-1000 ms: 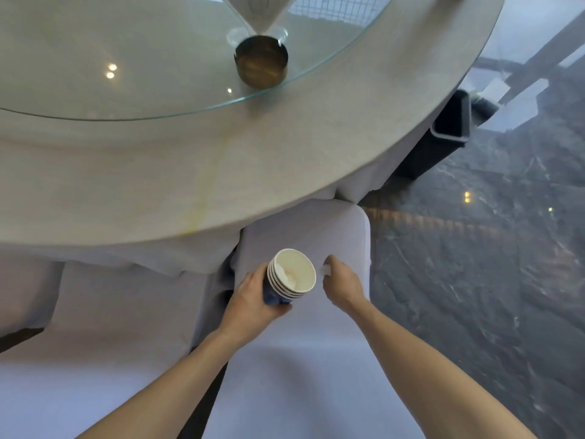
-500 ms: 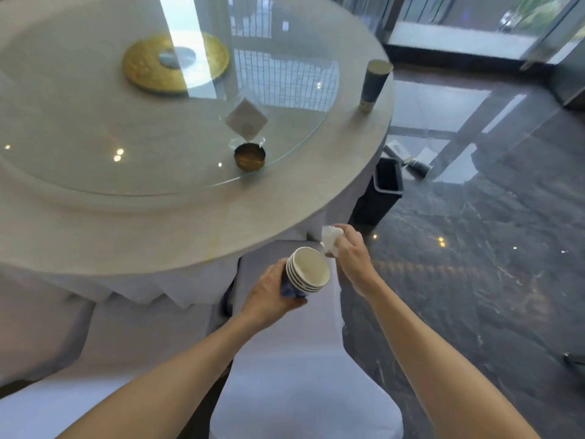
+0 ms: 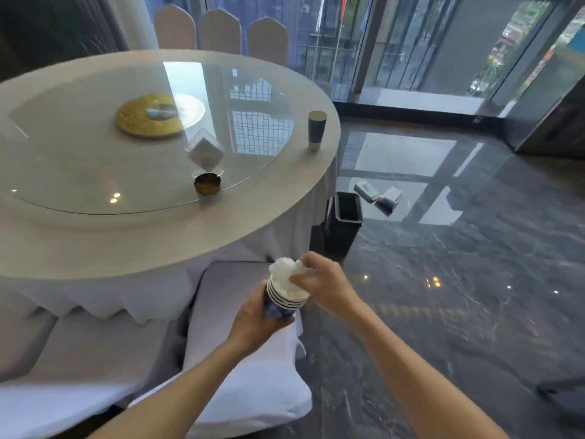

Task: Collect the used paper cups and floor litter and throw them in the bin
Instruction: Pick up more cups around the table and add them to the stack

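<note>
My left hand is wrapped round a stack of nested cups while my right hand pinches a crumpled tissue into the top one. Next I'd judge one cup on the round table's far right edge needs fetching, then the floor litter just beyond the bin on the glossy dark floor

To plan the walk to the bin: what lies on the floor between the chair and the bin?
In the head view, only bare dark floor between the white-covered chair and the bin.
</note>
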Action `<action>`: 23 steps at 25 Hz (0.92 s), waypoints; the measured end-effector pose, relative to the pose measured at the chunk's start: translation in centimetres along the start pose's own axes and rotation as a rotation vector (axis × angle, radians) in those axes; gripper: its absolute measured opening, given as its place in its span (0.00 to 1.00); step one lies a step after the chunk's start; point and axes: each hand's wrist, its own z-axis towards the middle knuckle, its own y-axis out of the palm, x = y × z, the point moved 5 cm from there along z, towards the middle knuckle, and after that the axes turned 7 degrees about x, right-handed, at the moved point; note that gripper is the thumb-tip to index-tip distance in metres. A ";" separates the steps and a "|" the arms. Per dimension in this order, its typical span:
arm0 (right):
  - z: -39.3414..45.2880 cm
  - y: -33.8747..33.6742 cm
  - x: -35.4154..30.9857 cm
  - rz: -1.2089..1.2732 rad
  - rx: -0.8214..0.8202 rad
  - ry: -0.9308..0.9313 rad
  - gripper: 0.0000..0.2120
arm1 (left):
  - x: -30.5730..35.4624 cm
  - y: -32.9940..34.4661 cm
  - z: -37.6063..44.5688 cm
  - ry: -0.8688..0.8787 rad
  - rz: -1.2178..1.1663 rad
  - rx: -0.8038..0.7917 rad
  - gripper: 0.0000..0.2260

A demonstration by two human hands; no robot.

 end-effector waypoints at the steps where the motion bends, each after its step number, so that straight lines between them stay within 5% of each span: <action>1: -0.9 -0.5 1.0 -0.102 -0.001 -0.062 0.09 | 0.9 1.4 -0.9 -0.002 -0.001 -0.006 0.31; 4: -3.0 -1.5 2.8 -0.378 -0.045 -0.162 0.12 | 3.0 3.9 -2.7 0.001 0.044 -0.030 0.32; 9: -3.2 -3.7 4.1 -0.264 -0.164 -0.082 0.14 | 4.4 5.6 -2.6 -0.035 0.057 0.000 0.31; 15: -1.6 -4.5 4.2 -0.455 -0.401 -0.098 0.20 | 5.9 7.9 1.8 0.011 -0.004 -0.046 0.35; 23: 5.1 -4.7 3.9 -0.395 -0.197 -0.272 0.20 | 4.5 7.6 5.6 -0.130 -0.087 0.056 0.34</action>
